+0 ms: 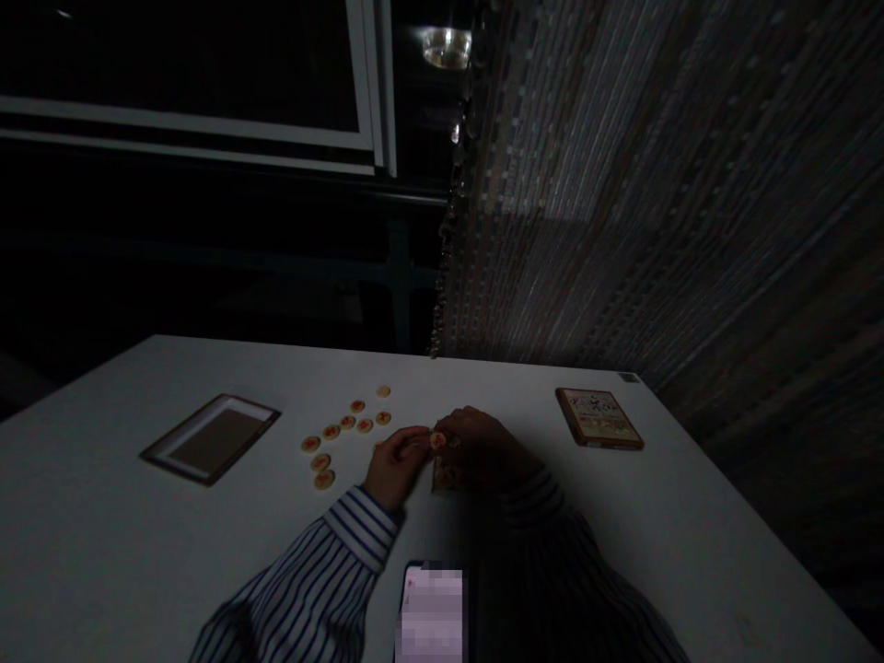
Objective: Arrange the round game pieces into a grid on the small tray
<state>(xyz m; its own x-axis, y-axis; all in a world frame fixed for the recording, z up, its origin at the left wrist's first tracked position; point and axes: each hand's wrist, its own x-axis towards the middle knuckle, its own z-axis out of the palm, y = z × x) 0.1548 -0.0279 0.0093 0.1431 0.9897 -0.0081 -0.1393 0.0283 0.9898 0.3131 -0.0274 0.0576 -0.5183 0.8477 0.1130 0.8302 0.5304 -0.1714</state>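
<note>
A round wooden Chinese chess piece (437, 441) with a red character is pinched between the fingertips of both hands, just above the table. My left hand (395, 468) reaches it from the left with fingers closed. From the other side my right hand (483, 444) curls around it, in deep shadow, its fingertips partly hidden. Under my right hand lies a small open box (435, 481) with more pieces in it, mostly covered and dark. To the left, several loose pieces (331, 431) are spread over the white table (255, 543); most show red characters, and one (383, 391) looks blank.
A shallow open box part (259, 424) lies at the left. At the right is a flat printed box or lid (599, 419). A lit phone (432, 612) rests at the near edge between my forearms. Behind the table hangs a bead or string curtain (552, 230).
</note>
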